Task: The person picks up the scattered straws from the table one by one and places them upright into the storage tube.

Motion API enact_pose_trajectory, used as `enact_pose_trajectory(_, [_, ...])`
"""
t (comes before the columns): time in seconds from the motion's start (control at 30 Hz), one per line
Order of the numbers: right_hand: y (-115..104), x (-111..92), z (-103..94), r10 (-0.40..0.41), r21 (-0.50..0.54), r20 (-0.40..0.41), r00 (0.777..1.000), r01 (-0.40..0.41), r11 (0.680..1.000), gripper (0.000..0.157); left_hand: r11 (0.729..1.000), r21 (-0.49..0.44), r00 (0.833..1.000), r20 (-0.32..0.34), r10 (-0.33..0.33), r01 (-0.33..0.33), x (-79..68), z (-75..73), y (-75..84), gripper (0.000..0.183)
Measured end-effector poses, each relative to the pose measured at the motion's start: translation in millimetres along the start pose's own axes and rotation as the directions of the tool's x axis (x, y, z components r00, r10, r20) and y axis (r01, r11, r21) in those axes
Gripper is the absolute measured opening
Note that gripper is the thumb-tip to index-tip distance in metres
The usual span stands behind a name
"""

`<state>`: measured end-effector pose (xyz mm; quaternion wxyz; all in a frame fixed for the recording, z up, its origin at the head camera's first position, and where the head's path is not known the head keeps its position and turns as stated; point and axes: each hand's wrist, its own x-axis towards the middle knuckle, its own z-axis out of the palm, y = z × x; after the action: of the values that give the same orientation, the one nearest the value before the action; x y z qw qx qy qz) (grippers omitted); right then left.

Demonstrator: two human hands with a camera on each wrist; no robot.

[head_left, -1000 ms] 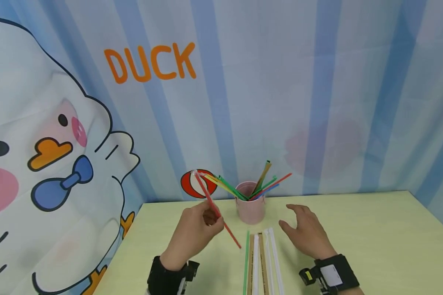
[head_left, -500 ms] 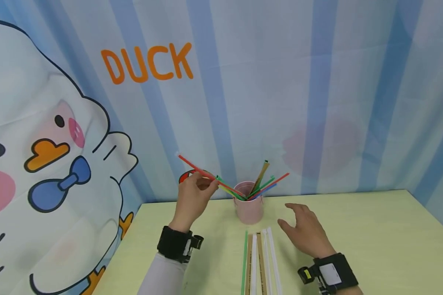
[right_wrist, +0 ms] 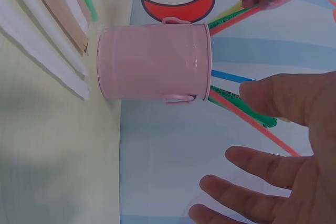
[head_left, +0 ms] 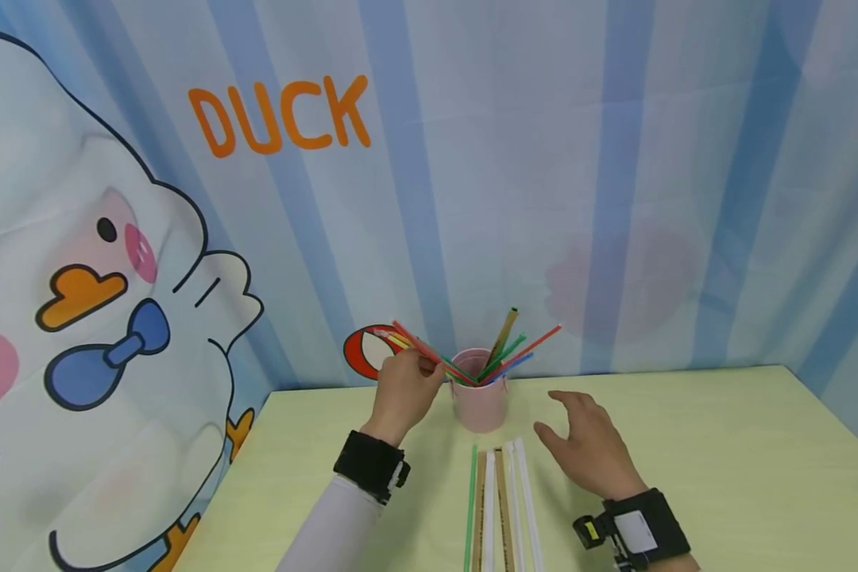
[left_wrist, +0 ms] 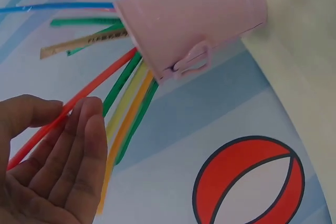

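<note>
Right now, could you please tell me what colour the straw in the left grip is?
The straw is red, clearest in the left wrist view.

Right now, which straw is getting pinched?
The red straw leaning left, pinched by the left hand; the other red straw leans right from the bucket, untouched.

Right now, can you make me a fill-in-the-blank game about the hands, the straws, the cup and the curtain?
1. The left hand pinches a ____ straw.
2. The cup is coloured ____.
3. The orange word on the curtain says ____.
4. The right hand is holding ____.

Missing words: red; pink; DUCK; nothing.
</note>
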<state>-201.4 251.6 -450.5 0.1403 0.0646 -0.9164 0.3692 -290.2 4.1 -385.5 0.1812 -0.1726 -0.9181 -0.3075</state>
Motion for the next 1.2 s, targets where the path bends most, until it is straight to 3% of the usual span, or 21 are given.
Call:
enact_pose_trajectory(0.33, [0,1,4.6,-0.006,-0.011,-0.013,1.0,0.006,1.0,0.053,0.999,0.035,0.995,0.099,-0.002,-0.002,4.2,21.6,-5.9,0.047])
enact_pose_trajectory(0.4, [0,1,5.5,-0.003,-0.012,-0.008,1.0,0.003,1.0,0.053,0.999,0.049,0.994,0.107,-0.011,0.006,5.0,24.9,-6.7,0.046])
enact_pose_trajectory(0.6, [0,1,6.1,0.01,-0.014,-0.003,1.0,-0.01,1.0,0.053,0.999,0.016,0.987,0.15,-0.051,0.049,6.6,32.9,-6.9,0.019])
enact_pose_trajectory(0.77, [0,2,5.8,0.013,-0.015,0.003,1.0,-0.013,1.0,0.053,0.995,-0.041,0.977,0.197,-0.082,0.092,5.7,35.2,-7.1,0.027])
enact_pose_trajectory(0.93, [-8,2,7.5,0.027,-0.035,0.038,0.999,-0.026,0.999,0.053,0.998,0.033,0.983,0.175,-0.061,0.056,-5.7,21.2,-10.6,0.039])
enact_pose_trajectory(1.2, [-11,-4,12.5,0.104,-0.112,0.136,0.985,-0.089,0.99,0.043,0.985,0.171,0.994,0.11,0.007,-0.026,-36.5,-11.8,-1.0,0.029])
